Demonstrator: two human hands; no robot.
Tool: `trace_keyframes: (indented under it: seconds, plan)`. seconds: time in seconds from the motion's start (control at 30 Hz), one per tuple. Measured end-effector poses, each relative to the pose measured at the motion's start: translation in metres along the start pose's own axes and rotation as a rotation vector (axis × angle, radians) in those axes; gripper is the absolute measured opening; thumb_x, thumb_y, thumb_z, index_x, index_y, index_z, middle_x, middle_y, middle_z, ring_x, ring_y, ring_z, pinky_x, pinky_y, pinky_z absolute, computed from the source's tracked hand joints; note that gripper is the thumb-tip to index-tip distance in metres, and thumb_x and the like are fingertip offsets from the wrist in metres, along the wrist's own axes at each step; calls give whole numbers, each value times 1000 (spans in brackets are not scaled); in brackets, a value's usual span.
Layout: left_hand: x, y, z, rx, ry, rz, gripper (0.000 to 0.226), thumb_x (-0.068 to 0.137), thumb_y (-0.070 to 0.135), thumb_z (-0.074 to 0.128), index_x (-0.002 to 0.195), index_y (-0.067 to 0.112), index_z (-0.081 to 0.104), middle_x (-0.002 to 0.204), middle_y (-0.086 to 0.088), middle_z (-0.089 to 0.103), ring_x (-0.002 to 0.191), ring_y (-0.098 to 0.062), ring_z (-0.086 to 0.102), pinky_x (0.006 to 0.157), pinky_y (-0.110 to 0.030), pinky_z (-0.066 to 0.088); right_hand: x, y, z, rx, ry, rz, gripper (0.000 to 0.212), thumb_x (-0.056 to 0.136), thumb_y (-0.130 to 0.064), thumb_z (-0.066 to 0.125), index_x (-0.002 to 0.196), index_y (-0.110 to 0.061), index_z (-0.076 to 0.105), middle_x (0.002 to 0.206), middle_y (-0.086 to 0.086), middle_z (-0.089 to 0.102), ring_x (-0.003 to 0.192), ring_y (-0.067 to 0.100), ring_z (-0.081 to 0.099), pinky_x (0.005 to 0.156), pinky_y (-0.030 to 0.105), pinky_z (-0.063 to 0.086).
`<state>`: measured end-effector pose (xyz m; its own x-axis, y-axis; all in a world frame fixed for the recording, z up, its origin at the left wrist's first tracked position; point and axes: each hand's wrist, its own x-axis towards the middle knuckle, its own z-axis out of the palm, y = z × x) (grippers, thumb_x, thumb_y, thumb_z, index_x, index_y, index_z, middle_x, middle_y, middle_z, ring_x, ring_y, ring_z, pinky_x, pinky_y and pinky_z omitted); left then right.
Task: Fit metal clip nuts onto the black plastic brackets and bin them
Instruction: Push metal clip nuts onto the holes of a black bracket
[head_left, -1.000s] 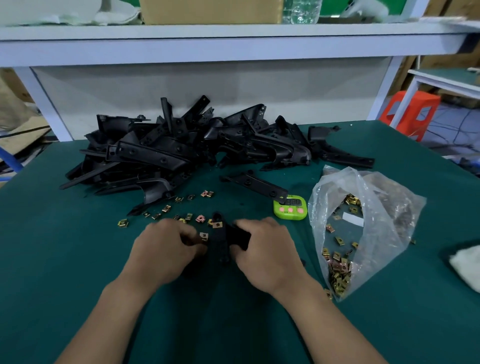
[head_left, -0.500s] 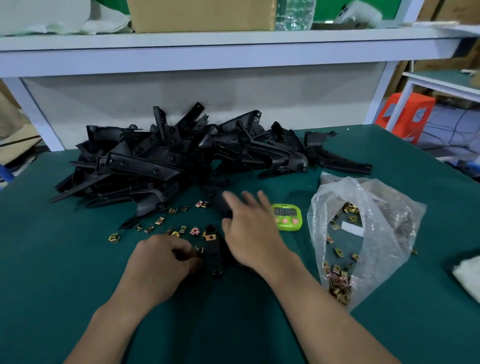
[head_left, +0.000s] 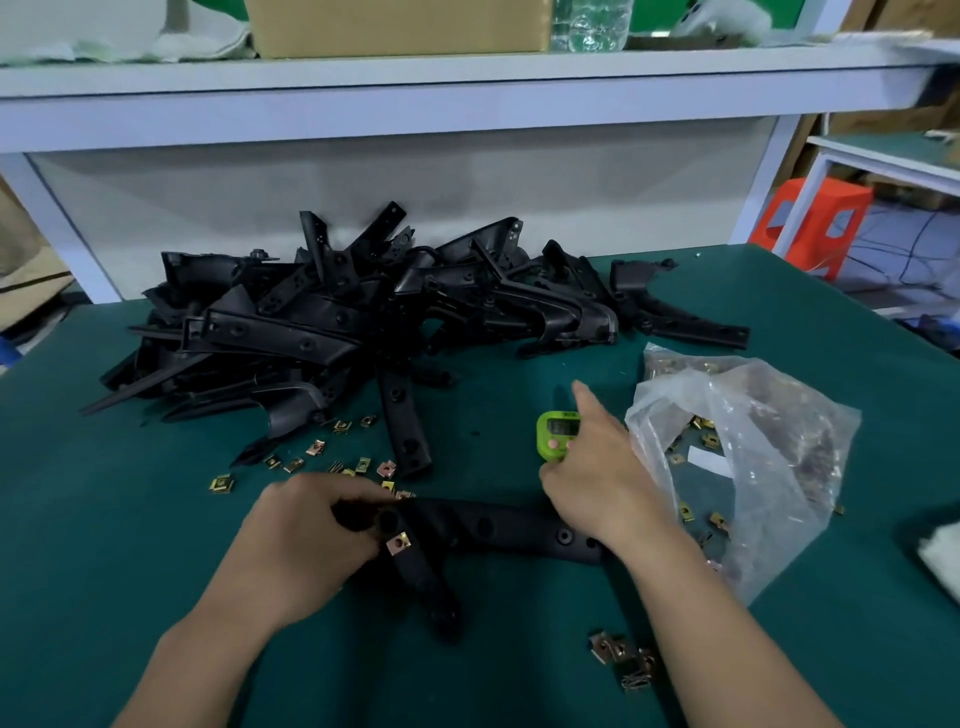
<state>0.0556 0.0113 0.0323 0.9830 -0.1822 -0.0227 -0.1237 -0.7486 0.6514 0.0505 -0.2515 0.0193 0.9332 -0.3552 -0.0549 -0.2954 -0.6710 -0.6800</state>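
Note:
A black plastic bracket (head_left: 493, 527) lies on the green table in front of me, one arm pointing right and a shorter arm toward me. My left hand (head_left: 306, 535) grips it at the bend. A brass-coloured clip nut (head_left: 399, 543) sits on the bracket just beside my left fingers. My right hand (head_left: 597, 470) hovers over the green timer (head_left: 551, 431), index finger stretched forward, the other fingers touching the timer; it holds nothing that I can see. Loose clip nuts (head_left: 317, 448) lie scattered beyond my left hand.
A big pile of black brackets (head_left: 363, 322) fills the back of the table, with one single bracket (head_left: 405, 431) lying in front of it. A clear plastic bag (head_left: 753, 415) of clip nuts stands at the right. A few more nuts (head_left: 623, 657) lie near my right forearm. A white cloth (head_left: 943, 556) sits at the right edge.
My right hand left the bracket and moved right to the green timer. The bracket now lies turned with its long arm to the right, my left hand still on it.

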Motion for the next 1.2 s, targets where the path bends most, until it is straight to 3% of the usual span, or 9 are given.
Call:
trace_keyframes:
  seconds: [0.1,0.27,0.43,0.53,0.63,0.77,0.87,1.0,1.2]
  plan:
    - [1,-6,-12,32,-90,9,46,75,15,81,86,59,73,75,22,72,61,-7,68,50,-20,53,5,2,0,31,27,-71,99,82,3,69,157,-41,23,139,-12,41,111,10,44,91,27,44]
    - [3,-9,-12,31,-92,42,42,75,9,79,80,50,75,65,15,69,59,-2,62,52,-14,47,3,-3,5,-12,99,-300,93,71,0,83,147,-40,48,120,-18,46,115,10,50,101,25,47]
    - [2,-10,-5,3,-6,34,38,75,5,80,76,42,75,66,19,67,62,1,60,57,-8,45,2,-3,5,66,9,-223,91,68,-22,93,144,-44,49,117,-17,58,86,-6,56,65,-4,38]
    - [0,-10,-4,38,52,23,29,74,12,83,70,39,73,67,24,66,65,4,62,56,-8,46,-3,-5,3,-14,2,-206,87,72,-28,90,146,-45,47,124,-14,60,92,3,54,67,3,39]
    - [-1,-9,-2,111,112,9,25,73,18,82,67,40,72,65,27,65,69,6,63,57,-8,47,-14,-12,7,-90,113,-307,71,78,-21,84,143,-33,56,134,-6,61,115,10,52,92,14,34]
    - [-1,-7,2,66,216,32,18,73,20,81,74,37,76,63,24,68,68,5,65,67,-15,55,-42,-28,22,-137,215,-433,34,84,-8,66,112,-26,70,105,-5,69,101,19,59,83,30,49]
    - [1,-6,3,-25,255,38,24,75,13,78,76,37,77,61,32,65,73,12,65,61,-3,47,-59,-37,36,-190,67,-419,36,80,-8,57,109,-24,69,100,-4,67,92,21,60,71,31,43]
    - [1,-6,4,-200,223,51,49,82,-3,72,82,46,75,68,42,64,79,21,64,66,5,41,-63,-41,43,-341,-72,-483,24,84,-22,61,108,-22,59,106,-5,54,104,22,49,86,35,42]
    - [5,-6,12,-315,180,10,50,81,-11,72,82,39,75,78,26,74,79,10,69,72,1,45,-60,-37,41,-267,-48,-460,42,89,-13,58,129,-26,50,116,-10,45,100,20,50,80,35,41]
